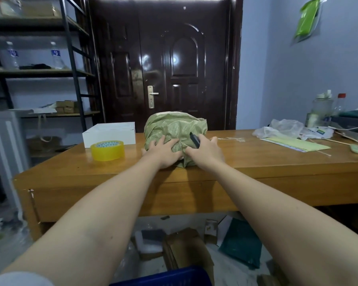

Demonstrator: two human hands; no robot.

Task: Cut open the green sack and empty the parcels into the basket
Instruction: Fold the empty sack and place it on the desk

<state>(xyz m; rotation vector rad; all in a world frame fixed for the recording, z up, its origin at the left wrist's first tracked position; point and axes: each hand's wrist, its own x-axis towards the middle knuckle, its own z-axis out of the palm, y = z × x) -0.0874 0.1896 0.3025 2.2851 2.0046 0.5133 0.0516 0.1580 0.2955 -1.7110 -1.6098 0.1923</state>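
A bulging green woven sack (175,129) sits near the front edge of the wooden table (277,159). My left hand (163,151) lies on the sack's near side, fingers spread and gripping the fabric. My right hand (207,150) rests against the sack's right side and holds a black cutter (194,139), its tip pointing up and away against the sack. A blue basket (165,277) shows only by its rim at the bottom edge, below the table. The parcels are hidden inside the sack.
A roll of yellow tape (107,150) and a white box (110,134) stand left of the sack. Plastic bags (285,127), papers (296,143) and jars lie at the right. Cardboard and packets litter the floor under the table. A shelf rack stands at left, a dark door behind.
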